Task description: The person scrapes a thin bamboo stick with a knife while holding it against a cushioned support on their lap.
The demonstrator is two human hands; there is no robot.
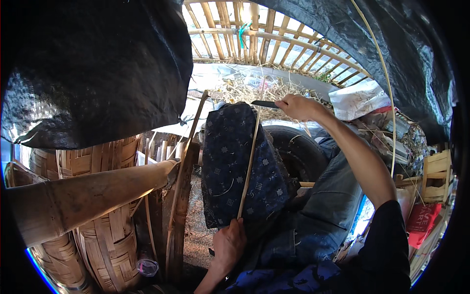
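My left hand (229, 246) is closed around the near end of a thin bamboo strip (250, 166). The strip runs away from me over a dark blue patterned cloth (227, 157) that covers my leg. Beyond the knee, my right hand (297, 107) is closed on the handle of a knife (265, 104). Its dark blade points left and crosses the strip near the far part of the cloth. Whether the edge touches the strip, I cannot tell. The knife's handle is mostly hidden in my fingers.
A thick bamboo pole (93, 196) juts in from the left above woven bamboo baskets (105, 235). A black tyre (298, 154) lies beyond my legs. Pale shavings (279, 93) litter the ground before a bamboo fence (274, 36). Black plastic sheeting (98, 68) hangs at the upper left. A red bag (423, 224) is at right.
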